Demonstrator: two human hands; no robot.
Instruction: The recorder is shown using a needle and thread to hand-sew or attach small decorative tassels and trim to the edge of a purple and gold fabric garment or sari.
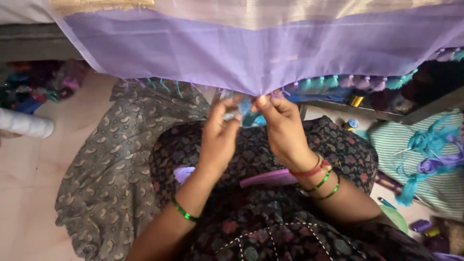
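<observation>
Lilac cloth [270, 53], thin and half see-through, hung down from the top of the view across the person's lap, and its lower hem dipped to a point just where the two hands met. Along that hem to the right ran a row of finished tassels [357, 81] in teal and purple, while to the left only loose thread ends [159, 84] dangled. The right hand [285, 128] pinched the hem at the dip between thumb and forefinger, closed on the cloth edge. The left hand [220, 133] was curled beside it, its fingertips gripping a small tuft of teal thread [244, 108] touching the same spot; whether it also held a needle could not be told, since the fingers hid the place. A pink comb [268, 179] lay across the lap below the wrists, and a loose bunch of teal and purple yarn [430, 150] rested on striped cloth [386, 140] well off to the right. The risk looked plain enough: so fine a weave could pucker or tear if the pinch pulled down too hard against the hanging weight. The tuft was short and held only by fingertips, so a slight slip might have let it drop into the patterned lap cloth, where it would be hard to find. The comb, resting loosely, could have slid off with any shift of the knees.
</observation>
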